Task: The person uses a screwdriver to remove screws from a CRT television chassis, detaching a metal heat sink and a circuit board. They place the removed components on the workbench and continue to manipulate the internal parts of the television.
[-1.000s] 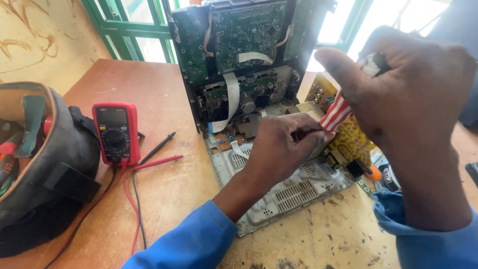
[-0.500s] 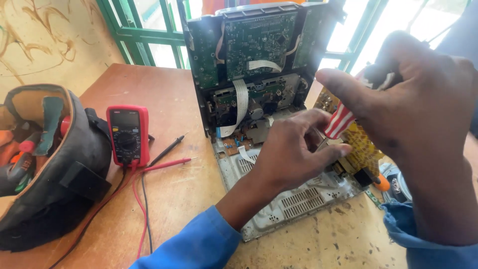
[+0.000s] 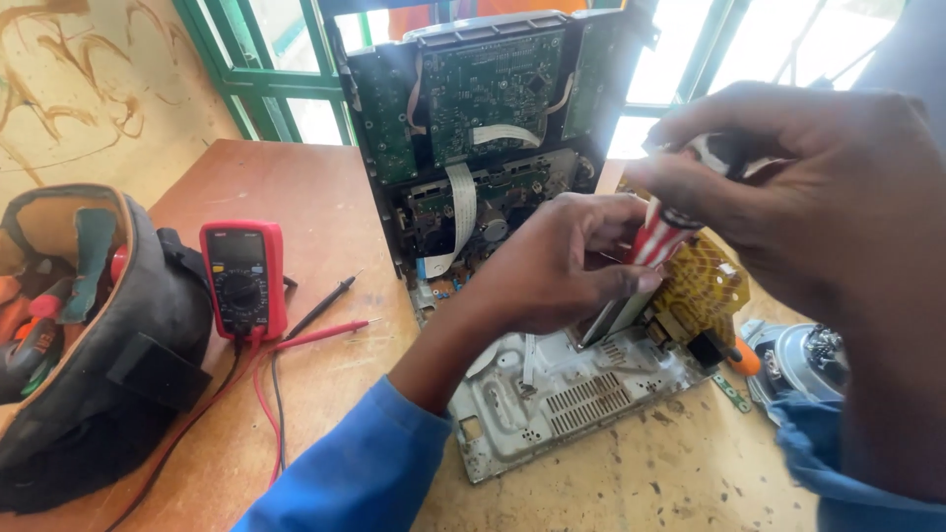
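Red-and-white striped, the screwdriver handle (image 3: pixel 658 239) sits pinched in our right hand (image 3: pixel 788 197), its shaft angled down into an opened grey metal chassis (image 3: pixel 552 394) on the wooden surface (image 3: pixel 325 207). Our left hand (image 3: pixel 557 266) closes its grip around the shaft. A red multimeter (image 3: pixel 242 278) and black tool bag (image 3: pixel 89 345) lie well to the left.

Both hands up close, working tight together

Left hand (image 3: pixel 562 261) reaches in from the near left on a blue-sleeved arm, fingers curled and pinched together at the tips. Right hand (image 3: pixel 798 197) sits higher on the right, close to the camera, fingers wrapped in a closed grip, wrist bent down.
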